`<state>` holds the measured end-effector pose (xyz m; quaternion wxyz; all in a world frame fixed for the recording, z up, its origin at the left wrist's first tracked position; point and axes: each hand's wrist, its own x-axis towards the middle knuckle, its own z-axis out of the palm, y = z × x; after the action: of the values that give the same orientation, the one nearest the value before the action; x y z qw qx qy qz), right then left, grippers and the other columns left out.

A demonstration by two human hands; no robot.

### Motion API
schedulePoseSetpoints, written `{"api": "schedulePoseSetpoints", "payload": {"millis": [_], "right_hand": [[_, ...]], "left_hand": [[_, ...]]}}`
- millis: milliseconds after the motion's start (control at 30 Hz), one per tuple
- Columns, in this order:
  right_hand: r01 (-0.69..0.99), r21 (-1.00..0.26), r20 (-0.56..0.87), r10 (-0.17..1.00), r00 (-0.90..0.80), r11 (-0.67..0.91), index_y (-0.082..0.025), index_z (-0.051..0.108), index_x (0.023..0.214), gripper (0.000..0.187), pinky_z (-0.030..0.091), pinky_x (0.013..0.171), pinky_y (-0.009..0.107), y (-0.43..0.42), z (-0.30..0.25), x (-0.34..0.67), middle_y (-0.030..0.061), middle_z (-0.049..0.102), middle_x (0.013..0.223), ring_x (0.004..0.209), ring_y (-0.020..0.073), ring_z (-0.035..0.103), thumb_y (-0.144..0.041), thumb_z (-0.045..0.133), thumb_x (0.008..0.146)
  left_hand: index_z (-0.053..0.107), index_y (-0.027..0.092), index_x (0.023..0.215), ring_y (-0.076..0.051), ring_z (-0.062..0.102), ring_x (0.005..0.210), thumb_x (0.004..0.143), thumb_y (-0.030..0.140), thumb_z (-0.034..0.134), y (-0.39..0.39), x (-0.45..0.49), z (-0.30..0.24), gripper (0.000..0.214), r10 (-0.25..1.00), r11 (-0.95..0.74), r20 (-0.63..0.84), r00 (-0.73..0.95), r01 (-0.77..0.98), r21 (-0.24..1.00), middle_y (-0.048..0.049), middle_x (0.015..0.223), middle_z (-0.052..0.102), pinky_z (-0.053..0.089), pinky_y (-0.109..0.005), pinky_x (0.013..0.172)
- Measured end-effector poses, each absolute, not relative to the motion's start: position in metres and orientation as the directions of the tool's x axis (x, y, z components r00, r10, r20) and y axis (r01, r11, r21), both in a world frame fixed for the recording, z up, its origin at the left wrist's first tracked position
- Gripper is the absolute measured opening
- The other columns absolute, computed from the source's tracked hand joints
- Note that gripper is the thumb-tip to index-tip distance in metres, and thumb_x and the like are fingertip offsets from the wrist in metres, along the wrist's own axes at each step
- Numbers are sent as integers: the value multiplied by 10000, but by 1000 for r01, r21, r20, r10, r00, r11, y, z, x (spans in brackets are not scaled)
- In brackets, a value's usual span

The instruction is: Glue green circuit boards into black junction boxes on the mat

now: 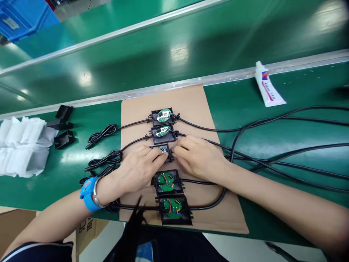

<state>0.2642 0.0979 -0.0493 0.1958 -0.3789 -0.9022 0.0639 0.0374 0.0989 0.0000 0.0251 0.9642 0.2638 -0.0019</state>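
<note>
Several open black housings with green circuit boards lie in a column on a brown cardboard sheet (191,105), each with black cables running left and right. My left hand (139,169) and my right hand (197,156) meet over the middle housing (163,151), fingers curled and pressing on its two sides. Two housings (163,116) sit beyond my hands. Two more (167,182) lie nearer to me, their boards showing coloured wires. A blue wrist strap (88,194) circles my left wrist.
A white tube with red and blue print (267,87) lies at the right by the metal rail (231,76). Black covers (63,127) and white packets (23,145) sit at the left. Coiled cable ends (102,134) and long black cables (286,145) cross the green bench. A blue crate (21,16) stands far left.
</note>
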Motion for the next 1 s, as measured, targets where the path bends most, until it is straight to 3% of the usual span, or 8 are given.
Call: {"api": "schedulePoseSetpoints", "payload": {"millis": [167, 333, 467, 633, 733, 867, 1000], "right_hand": [[583, -414, 411, 715, -566, 699, -106, 670, 912, 182, 442, 781, 354, 101, -60, 266, 105, 604, 852, 846, 223, 476, -131, 490, 914], [561, -362, 419, 668, -616, 744, -137, 661, 834, 271, 415, 749, 334, 102, -64, 266, 84, 596, 802, 797, 208, 442, -50, 414, 907], [566, -335, 429, 656, -621, 754, -155, 628, 754, 289, 376, 704, 320, 104, -67, 265, 64, 559, 743, 755, 197, 415, -33, 406, 893], [559, -382, 381, 676, -630, 736, -160, 598, 731, 239, 381, 703, 307, 108, -60, 269, 54, 554, 758, 739, 180, 434, -76, 450, 899], [551, -403, 317, 677, -664, 730, -159, 643, 804, 197, 406, 761, 327, 106, -46, 273, 60, 590, 800, 793, 192, 494, -145, 483, 918], [593, -356, 358, 691, -627, 722, -121, 707, 963, 228, 411, 797, 358, 94, -23, 258, 104, 634, 896, 876, 228, 522, -179, 490, 922], [600, -281, 351, 662, -662, 749, -20, 690, 1137, 363, 395, 768, 376, 80, -19, 225, 160, 612, 946, 882, 257, 470, -222, 452, 950]], "left_hand": [[522, 78, 1331, -220, 602, 829, 822, 95, 484, 98, 38, 1, 511, 502, -865, -22, 865, 502, -9, -114, 1139, 659, 503, -368, 737], [577, 21, 1263, -219, 596, 844, 852, 66, 450, 89, 47, 1, 432, 498, -864, -44, 866, 492, -102, -140, 1136, 656, 500, -358, 728], [620, 41, 1208, -217, 587, 835, 890, 56, 434, 85, 50, 2, 368, 489, -865, -94, 867, 468, -181, -131, 1147, 647, 496, -362, 731], [562, 88, 1308, -258, 571, 1059, 887, 87, 498, 83, 33, 9, 426, 567, -824, 24, 823, 567, 10, -126, 1217, 629, 499, -399, 887], [604, 114, 1229, -243, 586, 1035, 915, 119, 519, 80, 16, 12, 326, 676, -736, 117, 728, 656, 171, -120, 1154, 643, 508, -397, 883], [667, 150, 1071, -228, 630, 954, 926, 201, 560, 84, 2, 5, 187, 806, -563, 22, 592, 755, 337, -88, 1016, 682, 533, -402, 863], [701, 172, 907, -216, 658, 849, 902, 200, 598, 97, 0, -5, 107, 819, -528, -15, 574, 762, 375, -53, 885, 708, 547, -376, 798]]}}
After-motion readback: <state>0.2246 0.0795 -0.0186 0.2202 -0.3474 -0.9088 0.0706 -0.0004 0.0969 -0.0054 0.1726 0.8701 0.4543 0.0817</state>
